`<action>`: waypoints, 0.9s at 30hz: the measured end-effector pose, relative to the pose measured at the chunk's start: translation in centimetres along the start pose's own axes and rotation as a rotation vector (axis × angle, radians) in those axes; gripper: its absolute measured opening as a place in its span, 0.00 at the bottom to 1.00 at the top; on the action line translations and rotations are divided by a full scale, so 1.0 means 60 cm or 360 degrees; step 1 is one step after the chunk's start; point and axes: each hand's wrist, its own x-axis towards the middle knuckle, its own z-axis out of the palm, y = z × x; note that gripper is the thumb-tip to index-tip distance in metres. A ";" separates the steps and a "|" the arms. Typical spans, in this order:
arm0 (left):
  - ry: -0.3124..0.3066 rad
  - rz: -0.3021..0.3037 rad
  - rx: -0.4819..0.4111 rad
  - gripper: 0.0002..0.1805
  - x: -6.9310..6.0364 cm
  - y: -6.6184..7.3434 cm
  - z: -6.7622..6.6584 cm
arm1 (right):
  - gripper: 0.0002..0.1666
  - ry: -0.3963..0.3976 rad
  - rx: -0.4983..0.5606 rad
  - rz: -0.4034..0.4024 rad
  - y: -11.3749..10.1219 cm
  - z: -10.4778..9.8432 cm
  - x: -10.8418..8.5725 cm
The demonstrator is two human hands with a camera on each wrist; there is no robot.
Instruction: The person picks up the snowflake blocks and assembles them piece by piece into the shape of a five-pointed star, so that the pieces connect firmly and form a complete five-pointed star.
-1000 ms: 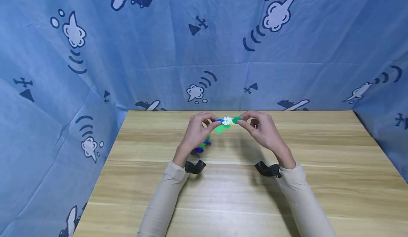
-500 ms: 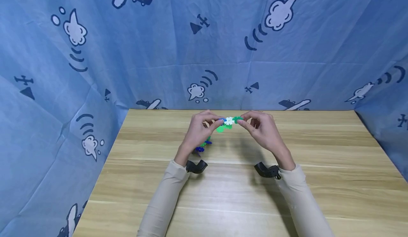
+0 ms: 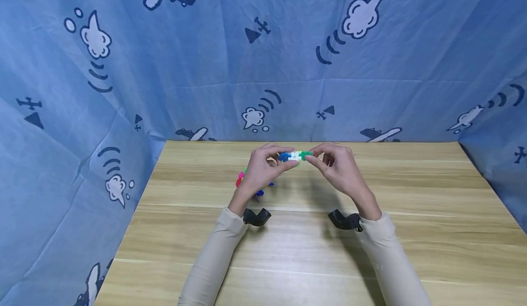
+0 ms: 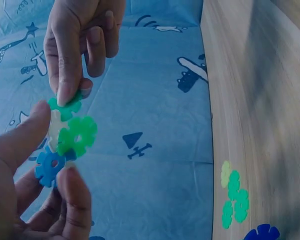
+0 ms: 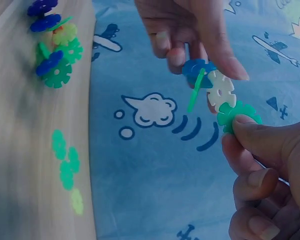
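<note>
One wooden table (image 3: 309, 260): blue printed curtain (image 3: 284, 75) rising at 12 o'clock, black wrist mounts (image 3: 345, 219) jutting inward over the boards.
Left-side pieces: pink and red pieces (image 3: 239, 179) peeping out at 8 o'clock from the left hand (image 3: 265, 166), deep blue pieces (image 3: 259, 192) near 6, and that hand cuts right across the view between them!
Head versus wrists: pink and red show from the head only; the right wrist view picks up a green group (image 5: 66, 170), pale yellow disc (image 5: 77, 201) between 5 and 6 o'clock of it; the left wrist view catches a bright green disc (image 4: 82, 146) face-on, past 1 o'clock from the blue disc (image 4: 46, 172).
Joined discs: up between both hands; head view has blue at 9 o'clock, white disc (image 5: 226, 90) central, green disc (image 5: 235, 112) at 3.
Grips: left fingers curl around the blue disc; right hand (image 3: 341, 166) pinches the green disc, thumb against finger.
</note>
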 end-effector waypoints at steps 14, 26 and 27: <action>-0.0038 0.0026 0.0190 0.19 0.000 0.000 -0.003 | 0.04 0.0074 -0.0021 -0.0176 0.000 0.014 -0.006; 0.0028 0.0201 0.0276 0.17 0.002 0.004 0.001 | 0.02 0.0145 -0.0068 -0.0361 0.003 0.023 -0.007; 0.0030 0.0212 0.0278 0.17 0.002 0.004 0.001 | 0.02 0.0149 -0.0071 -0.0374 0.003 0.023 -0.007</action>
